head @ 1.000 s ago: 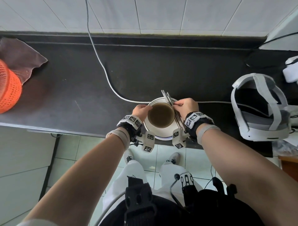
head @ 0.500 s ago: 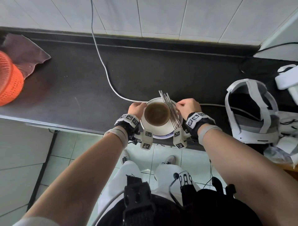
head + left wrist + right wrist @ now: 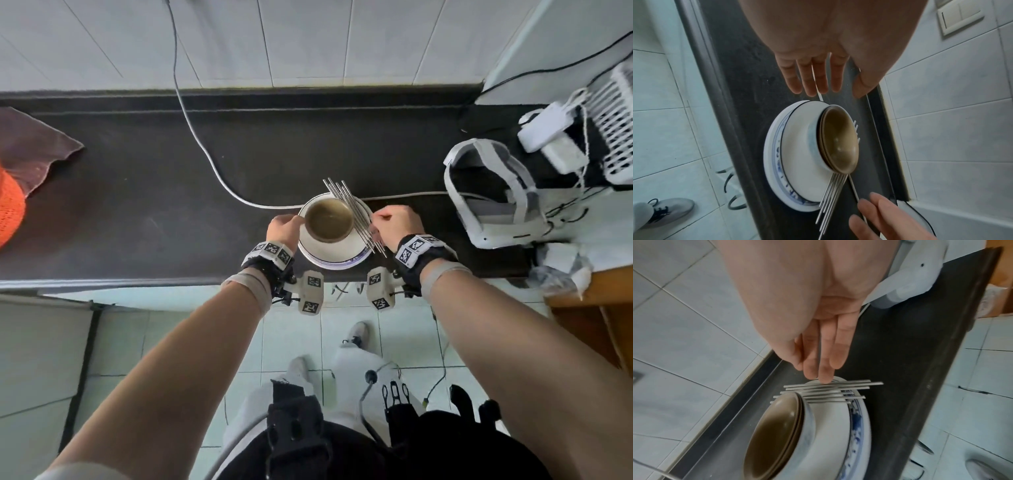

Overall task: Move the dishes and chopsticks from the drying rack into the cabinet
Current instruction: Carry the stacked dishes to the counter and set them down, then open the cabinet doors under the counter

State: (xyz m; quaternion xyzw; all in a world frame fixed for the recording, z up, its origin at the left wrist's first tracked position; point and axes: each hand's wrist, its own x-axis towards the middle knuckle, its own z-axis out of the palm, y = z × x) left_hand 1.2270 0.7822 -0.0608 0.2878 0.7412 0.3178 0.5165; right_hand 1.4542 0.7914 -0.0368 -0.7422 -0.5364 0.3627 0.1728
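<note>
The right hand's fingers (image 3: 825,363) are straight and held together, their tips at the nearest of the metal chopsticks (image 3: 830,390); whether they touch it cannot be told, and they grip nothing. The left hand (image 3: 818,53) hangs beside the opposite rim with relaxed, spread fingers (image 3: 813,78), holding nothing either. The stack sits near the front edge of the dark table (image 3: 144,192): a brown bowl (image 3: 329,220) nested in a white bowl (image 3: 797,146) on a blue-patterned plate (image 3: 857,431). Probably the dishes were stacked to be carried as one load. The chopsticks lie flat across the plate's right side, parallel, their long axis running from the wall back toward the person, ends overhanging the rim.
</note>
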